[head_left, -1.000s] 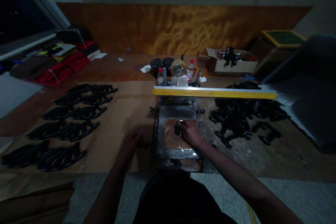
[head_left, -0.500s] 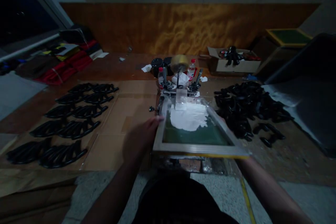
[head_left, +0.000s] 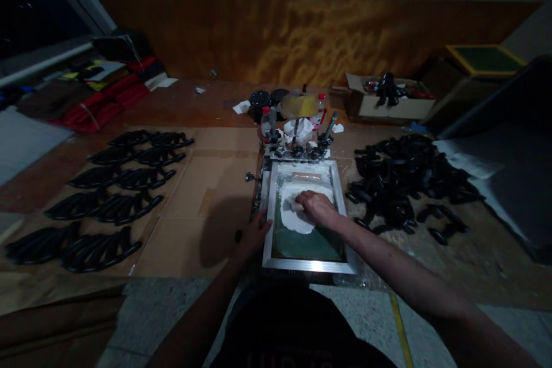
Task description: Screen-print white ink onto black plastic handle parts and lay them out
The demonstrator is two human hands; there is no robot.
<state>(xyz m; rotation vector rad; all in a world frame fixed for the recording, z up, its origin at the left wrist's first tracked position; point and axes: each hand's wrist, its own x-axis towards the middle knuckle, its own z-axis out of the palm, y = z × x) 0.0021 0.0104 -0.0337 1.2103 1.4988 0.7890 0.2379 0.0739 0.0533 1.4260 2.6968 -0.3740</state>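
A silkscreen frame [head_left: 266, 241] with metal rails lies level in front of me, with white ink [head_left: 297, 224] spread over its green mesh [head_left: 308, 247]. My right hand [head_left: 318, 208] is closed above the ink, gripping a small pale scraper [head_left: 295, 204] mostly covered by the fingers. At the frame's left rail is my left hand [head_left: 257, 230], its fingers bent against the edge; shadow hides part of them. A small black end [head_left: 238, 235] shows beside that hand. Behind the mesh stands the clamp [head_left: 297, 150] of the printing stand.
Fanned rows of black curved handles [head_left: 125, 207] lie on cardboard to the left. To the right is a loose heap of black parts [head_left: 401, 172]. Bottles [head_left: 266, 118], a tape roll [head_left: 299, 106] and an open carton [head_left: 394, 106] stand at the back.
The frame's near end has come down from a raised tilt to level. My right hand has left its right side and moved onto the scraper over the ink. My left hand is slightly lower.
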